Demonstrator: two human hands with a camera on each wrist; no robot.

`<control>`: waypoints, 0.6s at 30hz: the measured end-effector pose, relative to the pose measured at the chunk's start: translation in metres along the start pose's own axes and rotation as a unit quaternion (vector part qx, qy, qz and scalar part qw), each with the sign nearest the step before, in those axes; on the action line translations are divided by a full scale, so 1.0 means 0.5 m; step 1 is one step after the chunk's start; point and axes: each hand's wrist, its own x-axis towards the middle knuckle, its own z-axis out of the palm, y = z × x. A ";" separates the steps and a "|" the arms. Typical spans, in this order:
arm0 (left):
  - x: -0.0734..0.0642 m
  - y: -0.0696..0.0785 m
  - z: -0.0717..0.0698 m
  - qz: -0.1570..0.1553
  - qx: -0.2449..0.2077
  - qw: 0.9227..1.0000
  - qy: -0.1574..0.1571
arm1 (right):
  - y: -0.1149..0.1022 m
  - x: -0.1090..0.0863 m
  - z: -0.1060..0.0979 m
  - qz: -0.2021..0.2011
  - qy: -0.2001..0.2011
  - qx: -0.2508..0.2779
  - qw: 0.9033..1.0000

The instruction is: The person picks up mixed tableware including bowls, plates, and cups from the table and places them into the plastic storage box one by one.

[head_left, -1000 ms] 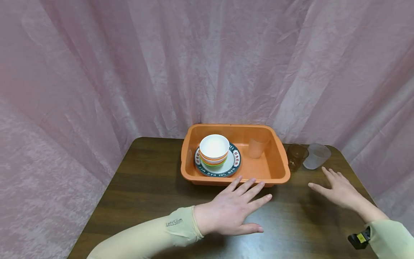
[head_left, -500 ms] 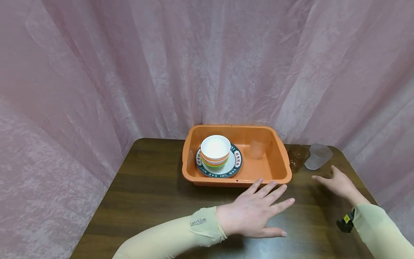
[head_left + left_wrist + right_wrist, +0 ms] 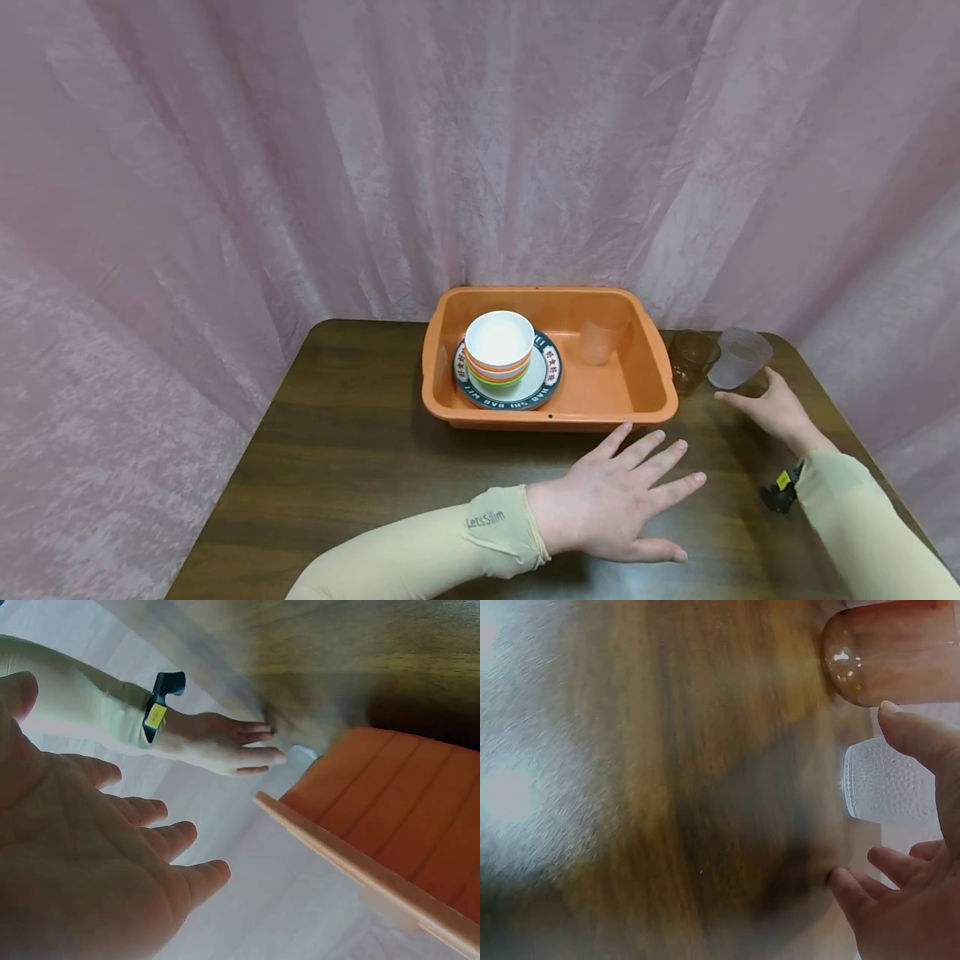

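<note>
My right hand (image 3: 776, 412) is just in front of a clear textured cup (image 3: 738, 358), its thumb and fingers apart. In the right wrist view that cup (image 3: 891, 784) stands upright beyond the gap between thumb and fingers, and I see no grip on it. Left of it stands a transparent brown cup (image 3: 692, 360), close to the thumb. My left hand (image 3: 618, 500) is spread, palm down, over the table in front of the orange basin (image 3: 551, 419), holding nothing. A clear tumbler (image 3: 597, 343) stands inside the basin on the right.
On the basin's left side a stack of bowls (image 3: 498, 346), white on top, sits on a green-rimmed plate (image 3: 543, 392). The dark wooden table (image 3: 337, 433) ends against a pink curtain (image 3: 480, 150) at the back.
My right hand has moved forward and slightly left, up to the clear cup. The left hand has slid right along the basin's front, still spread. The cups have stayed in place.
</note>
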 end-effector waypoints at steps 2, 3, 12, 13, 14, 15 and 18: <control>-0.002 0.000 0.003 -0.001 0.005 1.000 0.001 | -0.003 0.008 0.003 -0.013 0.006 0.014 1.000; -0.003 0.000 0.004 -0.001 0.005 1.000 0.001 | -0.003 0.012 0.004 -0.019 0.006 0.020 1.000; -0.009 0.000 0.012 -0.001 0.002 1.000 -0.008 | -0.012 0.030 0.014 -0.011 0.037 0.073 0.997; -0.010 0.000 0.012 -0.001 0.000 1.000 -0.009 | -0.012 0.030 0.015 -0.005 0.040 0.078 0.996; -0.010 0.000 0.012 0.000 -0.001 1.000 -0.010 | -0.012 0.030 0.016 0.002 0.045 0.082 0.996; -0.010 0.000 0.011 0.000 -0.002 1.000 -0.011 | -0.012 0.030 0.018 0.005 0.050 0.085 0.995; -0.011 0.001 0.010 0.003 -0.002 1.000 -0.010 | -0.009 0.033 0.023 0.008 0.069 0.091 0.993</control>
